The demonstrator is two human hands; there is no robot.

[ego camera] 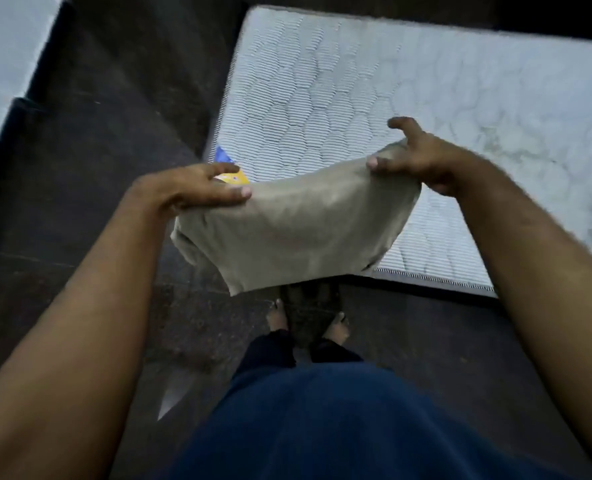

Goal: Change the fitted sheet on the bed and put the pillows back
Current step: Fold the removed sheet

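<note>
Holding the folded beige cotton fitted sheet [287, 230] up by its top edge, still not spread.

I see the left hand [197, 188] and right hand [415, 161] pinching it, thumbs in front, over the corner of the bare white quilted mattress [408, 81]. I judge that stripping is done; fitting the sheet and returning the pillows remain, and no pillows are visible.
</note>
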